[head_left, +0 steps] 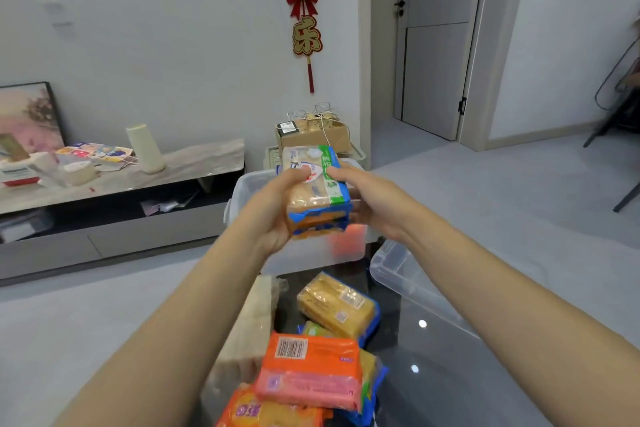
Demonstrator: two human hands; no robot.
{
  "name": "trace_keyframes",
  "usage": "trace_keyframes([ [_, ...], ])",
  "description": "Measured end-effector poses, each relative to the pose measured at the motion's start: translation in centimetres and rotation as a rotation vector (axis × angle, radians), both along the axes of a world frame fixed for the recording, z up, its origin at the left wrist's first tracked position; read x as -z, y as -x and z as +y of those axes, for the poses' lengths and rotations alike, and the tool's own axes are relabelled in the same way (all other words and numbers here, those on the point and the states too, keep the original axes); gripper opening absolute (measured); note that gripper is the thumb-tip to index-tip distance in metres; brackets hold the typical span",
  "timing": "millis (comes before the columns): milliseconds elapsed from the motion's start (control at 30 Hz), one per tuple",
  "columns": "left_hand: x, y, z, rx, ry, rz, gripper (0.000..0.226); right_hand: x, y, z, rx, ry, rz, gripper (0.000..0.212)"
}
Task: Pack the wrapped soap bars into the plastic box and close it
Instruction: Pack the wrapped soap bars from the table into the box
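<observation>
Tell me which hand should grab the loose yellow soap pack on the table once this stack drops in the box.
Probably right. The yellow pack lies closer to the right forearm's side, and the right hand only steadies the held stack, while the left hand cradles it underneath.

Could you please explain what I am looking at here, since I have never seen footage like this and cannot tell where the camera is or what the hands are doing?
There is no machine here: a person wears one wide-angle camera on the head, looking forward and down, so the two bare arms reach out from the bottom of the picture. The left hand and right hand share a grip on a stack of wrapped soap bars in blue-edged wrappers, held above the open clear plastic box. The box's clear lid lies off to the right on the dark glossy table. Nearer the camera, more soap waits on the table: a yellow bar, an orange and pink pack and a pale bar. The room behind, with a low cabinet and door, is just background.
</observation>
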State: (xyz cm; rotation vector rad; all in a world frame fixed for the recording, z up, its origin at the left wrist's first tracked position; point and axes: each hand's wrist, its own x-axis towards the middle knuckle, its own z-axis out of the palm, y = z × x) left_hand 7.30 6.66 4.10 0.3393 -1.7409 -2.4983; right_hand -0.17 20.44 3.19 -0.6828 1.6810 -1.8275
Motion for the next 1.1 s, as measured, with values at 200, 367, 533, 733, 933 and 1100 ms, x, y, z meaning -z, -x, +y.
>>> trace_keyframes([
  [200,-1.0,6.4,-5.2,-0.021,0.129,-0.301,0.022,-1.6,5.1,-5.9,0.132,-0.327,-0.007,0.017],
  [367,1.3,10.8,-8.9,0.036,0.367,-0.590,0.023,0.3,8.8,-9.9,0.072,-0.592,-0.118,0.021],
  [533,4.1,12.8,-9.6,0.152,0.516,-0.732,0.027,3.2,10.4,-12.3,-0.033,-0.791,-0.023,0.025],
  [733,6.0,13.8,-9.8,0.364,0.886,-0.923,0.038,4.3,11.1,-12.6,-0.255,-1.079,0.165,0.019],
  [933,6.0,13.8,-9.3,0.380,0.886,-0.863,0.028,4.2,10.7,-12.6,-0.116,-1.175,0.591,0.038],
  [1100,5.7,13.3,-8.5,0.445,0.993,-0.900,0.024,4.1,11.2,-12.0,-0.066,-1.311,0.711,0.034],
])
